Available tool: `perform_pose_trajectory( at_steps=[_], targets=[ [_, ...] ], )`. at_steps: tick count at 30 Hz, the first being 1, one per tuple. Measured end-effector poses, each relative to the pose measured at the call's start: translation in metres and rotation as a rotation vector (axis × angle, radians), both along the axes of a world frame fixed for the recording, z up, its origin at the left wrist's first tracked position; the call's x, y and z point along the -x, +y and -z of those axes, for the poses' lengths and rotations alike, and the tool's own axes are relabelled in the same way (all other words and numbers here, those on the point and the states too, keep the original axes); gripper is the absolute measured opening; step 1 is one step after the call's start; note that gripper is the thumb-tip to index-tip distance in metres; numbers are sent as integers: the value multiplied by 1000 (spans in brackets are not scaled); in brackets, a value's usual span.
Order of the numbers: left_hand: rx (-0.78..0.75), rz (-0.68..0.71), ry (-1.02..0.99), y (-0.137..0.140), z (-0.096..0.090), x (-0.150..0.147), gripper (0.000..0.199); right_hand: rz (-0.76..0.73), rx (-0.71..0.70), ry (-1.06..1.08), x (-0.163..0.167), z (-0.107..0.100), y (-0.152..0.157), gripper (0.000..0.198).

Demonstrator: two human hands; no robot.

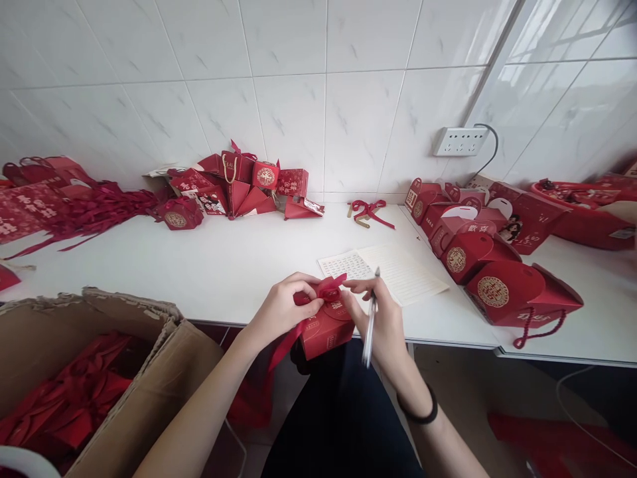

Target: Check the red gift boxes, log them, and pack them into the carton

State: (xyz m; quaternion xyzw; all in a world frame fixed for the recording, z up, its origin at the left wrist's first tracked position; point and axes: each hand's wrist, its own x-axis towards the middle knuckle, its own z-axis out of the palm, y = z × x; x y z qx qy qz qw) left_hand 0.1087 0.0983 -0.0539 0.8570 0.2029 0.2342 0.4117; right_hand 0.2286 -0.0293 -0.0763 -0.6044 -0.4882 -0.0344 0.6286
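Observation:
A small red gift box (326, 335) with printed characters is held over my lap, at the table's front edge. My left hand (286, 309) pinches the red ribbon (330, 289) at the top of this box, thumb and fingers closed on it. One ribbon tail hangs down on the left. My right hand (381, 318) has a clear-barrelled pen (369, 328) tucked between its fingers, tip pointing up. Its fingertips are beside the ribbon's right side; whether they grip the ribbon too, I cannot tell. Behind my hands lie sheets of paper (405, 272) with writing.
Red boxes with gold emblems (492, 292) line the table's right side, near a red basin (587, 219). More boxes (239, 182) and ribbons (112, 206) lie along the wall. A cardboard carton (159, 358) of red boxes stands at lower left. Loose ribbon (371, 211) lies at the back.

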Motion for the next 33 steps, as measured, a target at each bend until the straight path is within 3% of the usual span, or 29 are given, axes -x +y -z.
perform_pose_trajectory(
  at_steps=[3,7,11,17,27,33],
  targets=[
    [8,19,9,1,-1,0,17,-81,254,103,-25,0,4,20],
    [32,32,6,3,1,1,18,-197,309,170,-32,-1,10,21],
    [47,43,2,3,2,2,19,-336,306,308,-30,-8,12,24],
    [59,71,-19,2,2,0,16,-361,211,388,-24,-13,14,23],
    [-31,118,-72,3,3,-1,11,-496,107,231,-22,-26,19,10],
    [-20,145,-39,5,4,-2,15,-333,166,200,-38,-18,27,18]
  ],
)
